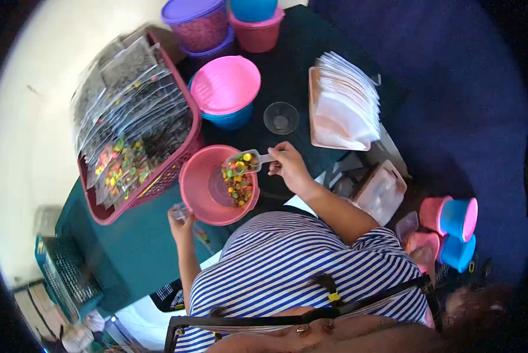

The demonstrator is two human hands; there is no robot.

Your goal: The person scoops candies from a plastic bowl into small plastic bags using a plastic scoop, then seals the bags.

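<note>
My right hand [288, 166] grips the handle of a clear plastic scoop [253, 167] loaded with small colourful pieces. The scoop is over the right side of a pink bowl [200, 191]. More yellow, green, red and brown pieces [239, 189] lie in that side of the bowl; the rest of its bottom is bare. At the bowl's lower left, my left hand [181, 226] is closed on a small piece of clear plastic [180, 212], perhaps the mouth of a bag. Its exact shape is hard to make out. A filled clear packet [202, 236] lies below the bowl.
A pink basket [179, 167] full of flat packets stands left of the bowl. Behind are a pink-lidded tub [226, 85], purple-lidded tubs [200, 29] and a clear cup [281, 118]. On the right, a tray [313, 112] holds stacked white sheets, near a clear-lidded container [381, 191].
</note>
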